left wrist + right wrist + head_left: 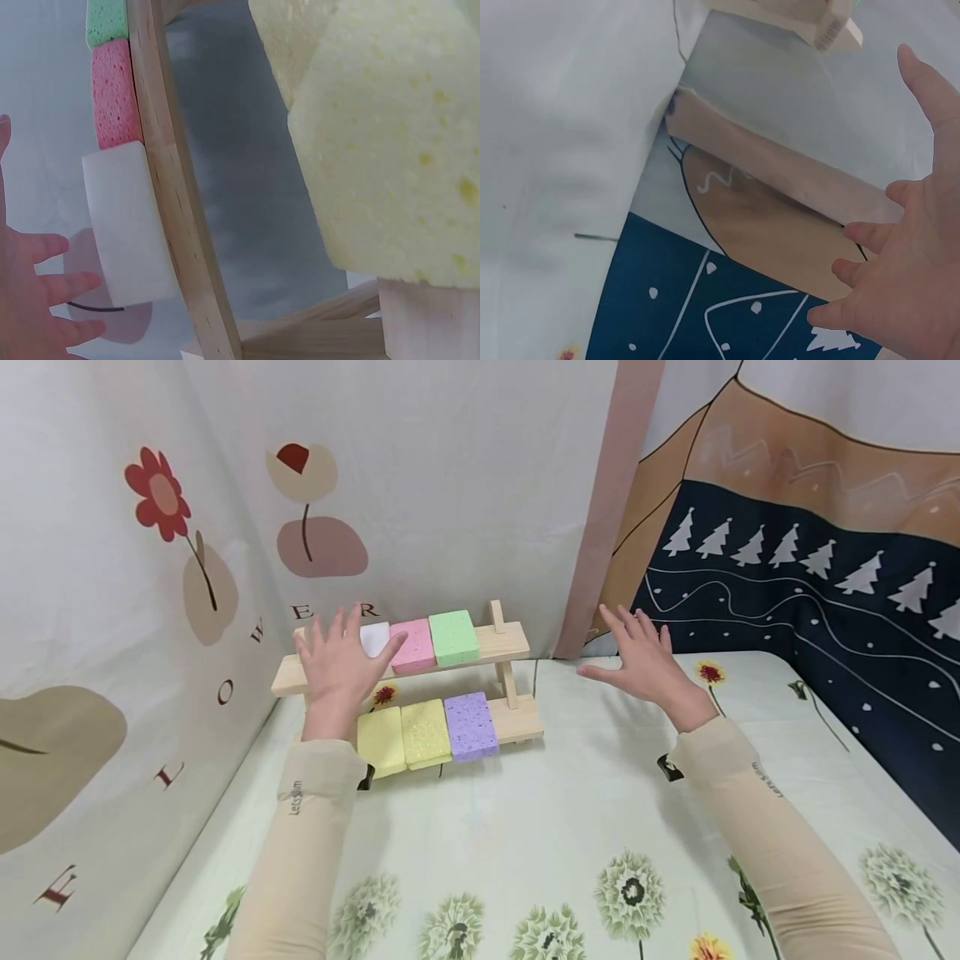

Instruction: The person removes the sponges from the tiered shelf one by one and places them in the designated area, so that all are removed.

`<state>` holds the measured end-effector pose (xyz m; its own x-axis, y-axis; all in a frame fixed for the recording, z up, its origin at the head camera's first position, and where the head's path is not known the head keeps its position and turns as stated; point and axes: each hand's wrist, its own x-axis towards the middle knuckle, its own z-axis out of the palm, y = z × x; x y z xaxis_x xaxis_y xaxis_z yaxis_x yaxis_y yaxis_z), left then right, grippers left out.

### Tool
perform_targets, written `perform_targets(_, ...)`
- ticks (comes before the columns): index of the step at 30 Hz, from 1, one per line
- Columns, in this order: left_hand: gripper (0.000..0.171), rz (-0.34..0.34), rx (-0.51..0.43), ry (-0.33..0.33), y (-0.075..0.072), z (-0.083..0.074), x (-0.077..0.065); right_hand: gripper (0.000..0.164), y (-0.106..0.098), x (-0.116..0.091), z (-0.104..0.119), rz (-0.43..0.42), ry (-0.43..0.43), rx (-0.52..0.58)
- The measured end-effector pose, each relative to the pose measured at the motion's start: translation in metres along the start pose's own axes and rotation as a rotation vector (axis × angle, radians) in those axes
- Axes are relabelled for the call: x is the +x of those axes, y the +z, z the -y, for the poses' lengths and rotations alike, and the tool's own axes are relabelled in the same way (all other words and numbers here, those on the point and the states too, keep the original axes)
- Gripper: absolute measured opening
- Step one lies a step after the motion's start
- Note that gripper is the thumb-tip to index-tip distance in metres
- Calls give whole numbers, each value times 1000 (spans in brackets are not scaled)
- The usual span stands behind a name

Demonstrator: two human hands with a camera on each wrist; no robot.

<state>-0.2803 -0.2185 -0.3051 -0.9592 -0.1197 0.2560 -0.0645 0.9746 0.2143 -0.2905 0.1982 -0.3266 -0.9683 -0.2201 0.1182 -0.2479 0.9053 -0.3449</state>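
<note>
Blocks (453,639), thick, rectangular and pastel-coloured, sit in two rows of three on a two-tier rack of pale grained wood (507,643). On the upper shelf, from left to right, stand a smooth white rectangular block (375,637), a pink sponge peppered with small dark pores (414,647) and a light green sponge (463,637) with a similar texture. The left wrist view shows the white one plain and even-faced, its end meeting the pink one.

On the lower shelf, a pale yellow rectangular sponge (381,743) lies beside a second yellow sponge with a speckled surface (426,735), followed by a purple sponge marked with dark pits (471,727). Bare wood shows at the right of both shelves.

The left hand (339,668), its fingers spread, covers part of the white block in the head view. It grasps nothing; its fingertips are close to that block, though whether they touch cannot be told. The right hand (647,664) is raised to the right of the rack, well apart from the blocks, fingers and thumb stretched apart and likewise gripping nothing. Beneath lies a whitish cloth printed with flowers (570,827).
</note>
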Motion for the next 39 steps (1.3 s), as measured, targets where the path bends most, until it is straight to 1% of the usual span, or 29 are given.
perform_targets(3, 106, 0, -9, 2, 0, 4, -1, 103, 6, 0, 2, -4, -6, 8)
perform_targets(10, 102, -28, -26, -3, 1, 13, -1, 101, 19, 1, 3, -17, -22, 12)
perform_targets(20, 102, -46, -53, -21, 3, 30, -5, 98, 33, 2, 8, -31, -61, 63)
perform_targets(28, 97, -34, -86, -56, 5, 45, -11, 95, 37, 1, 14, -36, -87, 113)
perform_targets(33, 90, -48, -105, -65, 8, 53, -16, 92, 40, 0, 18, -51, -88, 141)
perform_targets(39, 84, -63, -132, -106, 13, 64, -25, 88, 43, -2, 23, -51, -95, 164)
